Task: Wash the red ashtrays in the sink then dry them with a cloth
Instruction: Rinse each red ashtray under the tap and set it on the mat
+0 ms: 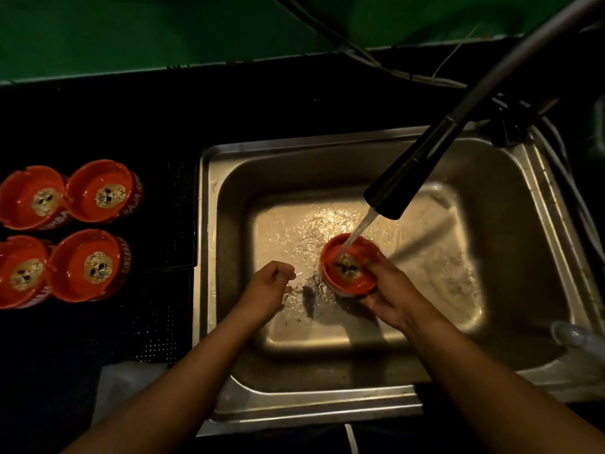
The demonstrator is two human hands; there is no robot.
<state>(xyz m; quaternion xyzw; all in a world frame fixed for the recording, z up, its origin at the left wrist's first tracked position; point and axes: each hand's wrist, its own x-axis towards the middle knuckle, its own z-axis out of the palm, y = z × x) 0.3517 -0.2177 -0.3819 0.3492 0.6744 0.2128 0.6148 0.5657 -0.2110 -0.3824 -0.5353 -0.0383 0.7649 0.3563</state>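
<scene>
Two bare arms show, uncovered by any sleeve as far as the picture's edge: the left forearm at 7 o'clock leading to the bare left hand, the right forearm at 5 o'clock to the bare right hand.

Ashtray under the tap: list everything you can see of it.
The ashtray is round, red and glossy, probably plastic, with a gold-and-black emblem on its inner floor, blurred by water. It is mouth up over the sink, gripped at its right side and underneath by the right hand. Water from the black spout pours into its bowl. The left hand is apart from it.
</scene>
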